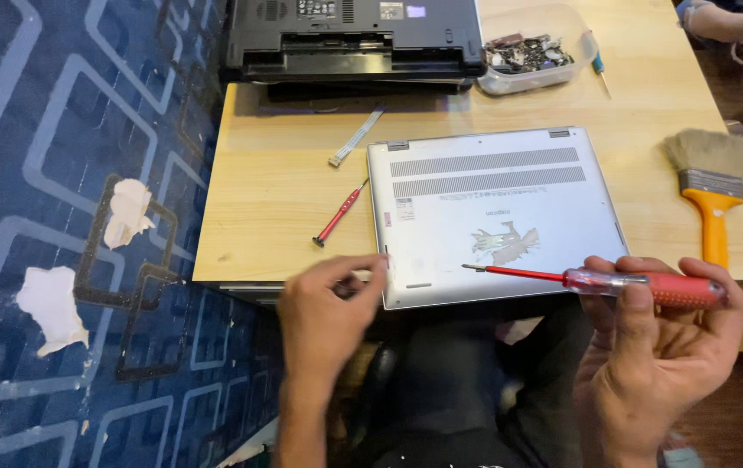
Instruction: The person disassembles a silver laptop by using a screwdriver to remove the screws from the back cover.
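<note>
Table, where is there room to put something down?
Bare wood lies left of the silver laptop, around the small screwdriver, and between the laptop and the brush. The back edge is crowded by the black laptop and tub.

We see a black laptop (352,39) beside a tub of parts (532,52), a ribbon cable (356,147), a small screwdriver (339,214), and a brush (712,186).

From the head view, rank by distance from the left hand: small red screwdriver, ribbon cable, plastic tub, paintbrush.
From the left hand:
1. Small red screwdriver, just beyond it on the table.
2. Ribbon cable, farther back.
3. Plastic tub, far back right.
4. Paintbrush, right edge; close to the tub's rank.
</note>
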